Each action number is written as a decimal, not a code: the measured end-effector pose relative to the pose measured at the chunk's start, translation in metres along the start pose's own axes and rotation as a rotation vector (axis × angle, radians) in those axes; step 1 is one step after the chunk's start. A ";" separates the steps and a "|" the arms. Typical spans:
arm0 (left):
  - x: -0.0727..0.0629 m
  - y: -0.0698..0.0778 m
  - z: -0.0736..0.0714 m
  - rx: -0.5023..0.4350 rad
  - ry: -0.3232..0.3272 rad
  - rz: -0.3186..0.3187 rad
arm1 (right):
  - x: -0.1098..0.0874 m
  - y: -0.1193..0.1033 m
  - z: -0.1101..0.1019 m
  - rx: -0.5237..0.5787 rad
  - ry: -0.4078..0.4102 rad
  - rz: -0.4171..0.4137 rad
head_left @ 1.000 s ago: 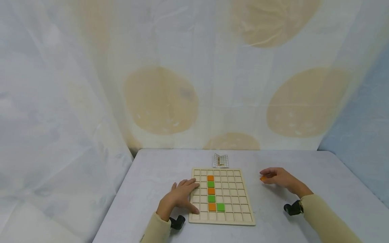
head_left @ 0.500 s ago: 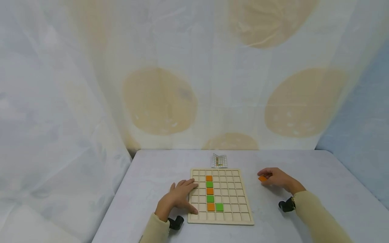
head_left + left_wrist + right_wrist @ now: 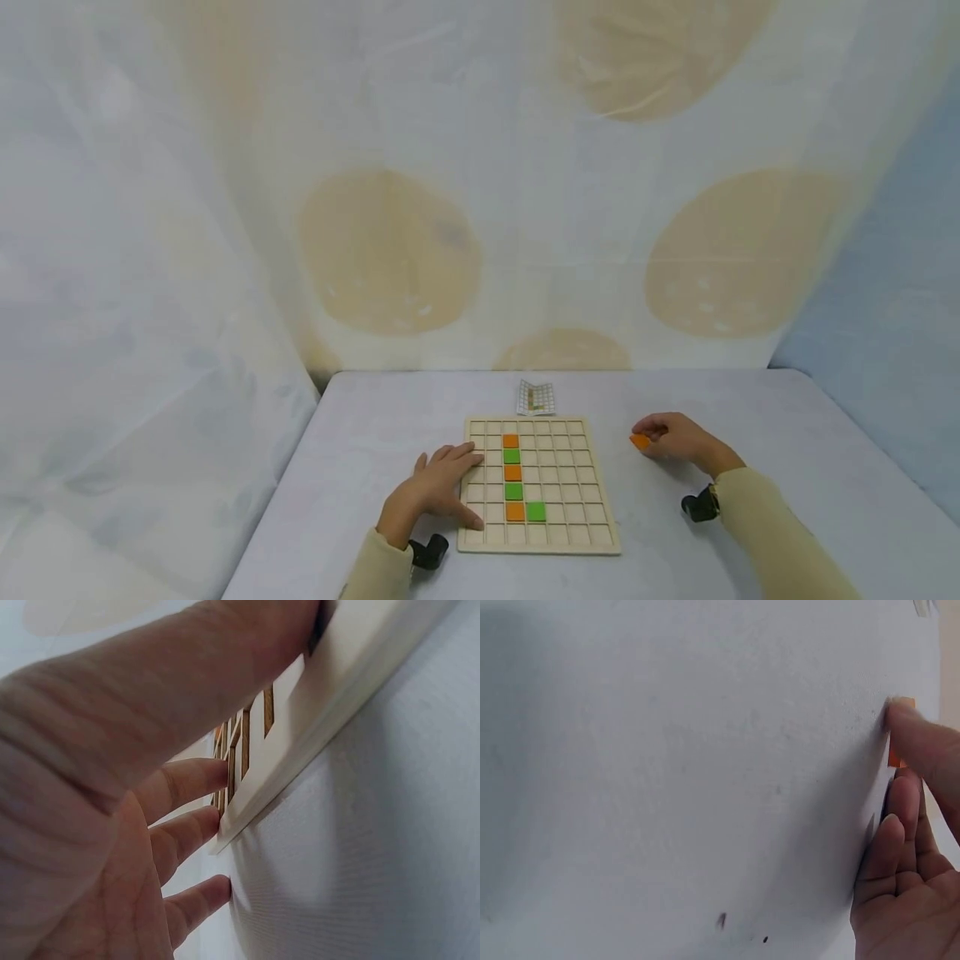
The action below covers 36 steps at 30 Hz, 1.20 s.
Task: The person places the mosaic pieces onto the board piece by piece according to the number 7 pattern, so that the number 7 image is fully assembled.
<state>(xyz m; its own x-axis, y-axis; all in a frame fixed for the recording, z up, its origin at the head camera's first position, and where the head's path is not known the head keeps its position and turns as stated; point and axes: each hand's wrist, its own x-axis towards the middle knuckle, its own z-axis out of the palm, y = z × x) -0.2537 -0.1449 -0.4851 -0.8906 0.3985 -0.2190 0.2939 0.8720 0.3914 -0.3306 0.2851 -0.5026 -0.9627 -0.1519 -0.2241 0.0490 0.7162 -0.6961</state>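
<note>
A pale wooden grid board [image 3: 566, 492] lies on the table. One of its columns holds orange and green square tiles in turn, with a green tile [image 3: 536, 512] beside the lowest orange tile [image 3: 514, 512]. My left hand [image 3: 431, 492] rests on the board's left edge, thumb and fingers spread; in the left wrist view the thumb and two fingertips touch the frame. Right of the board, my right hand [image 3: 678, 440] pinches an orange tile [image 3: 639, 441] between thumb and fingers, close to the tabletop. The right wrist view shows that tile mostly covered by the thumb.
A small creased card [image 3: 536, 398] printed with a grid and coloured squares stands behind the board. White tabletop [image 3: 697, 567] surrounds the board. A patterned curtain [image 3: 525, 208] hangs at the table's back edge, and more sheeting hangs on both sides.
The orange tile in my right hand now shows more beyond the fingertips. The whole head view has shifted slightly. My left hand stays on the board, and the placed tiles are unchanged.
</note>
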 end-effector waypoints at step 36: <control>0.003 -0.001 0.002 0.003 0.007 0.011 | -0.020 -0.064 0.014 -0.165 0.071 -0.140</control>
<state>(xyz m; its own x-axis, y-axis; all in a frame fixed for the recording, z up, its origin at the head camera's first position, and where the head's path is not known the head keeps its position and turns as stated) -0.2558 -0.1445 -0.4877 -0.8899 0.4058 -0.2082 0.3045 0.8684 0.3913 -0.3109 0.2325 -0.4627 -0.9736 -0.2135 -0.0809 -0.1247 0.7943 -0.5946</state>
